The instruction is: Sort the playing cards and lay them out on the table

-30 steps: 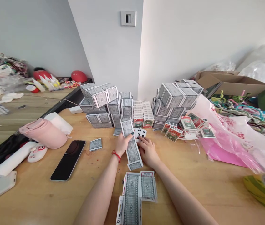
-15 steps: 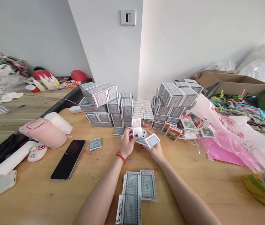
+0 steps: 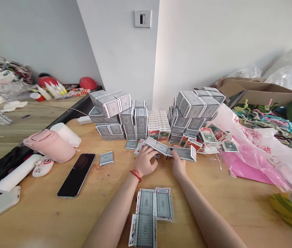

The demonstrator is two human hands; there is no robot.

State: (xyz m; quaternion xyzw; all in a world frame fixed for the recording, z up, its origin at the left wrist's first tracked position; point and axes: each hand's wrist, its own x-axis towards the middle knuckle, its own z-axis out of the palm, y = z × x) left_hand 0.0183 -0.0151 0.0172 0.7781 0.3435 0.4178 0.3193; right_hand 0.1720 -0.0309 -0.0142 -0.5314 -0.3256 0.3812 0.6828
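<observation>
A strip of playing cards (image 3: 187,152) joined end to end, with grey patterned backs up, spans from one hand to the other above the table; its right end panel bends upward. My right hand (image 3: 179,165) is closed on the strip, thumb on top near its middle. At the strip's left part, my left hand (image 3: 146,163) has its thumb apart from the fingers, whose tips meet the strip's lower edge. Face-up cards (image 3: 138,147) show partly beside the left fingers. Nearer me lie several stacks of cards (image 3: 146,203), mostly backs up, a king showing at one edge.
Block-like card structures stand at the back left (image 3: 109,106) and back right (image 3: 192,106), with card boxes (image 3: 158,120) between them. A phone (image 3: 76,175), a pink cup (image 3: 51,146) and a small card stack (image 3: 106,158) are left. Green-yellow tape (image 3: 277,208) and pink plastic (image 3: 239,162) are right.
The cards, folded up between my hands before, are now spread into a long, flatter strip. My left thumb has come off them, and my right hand has moved slightly right.
</observation>
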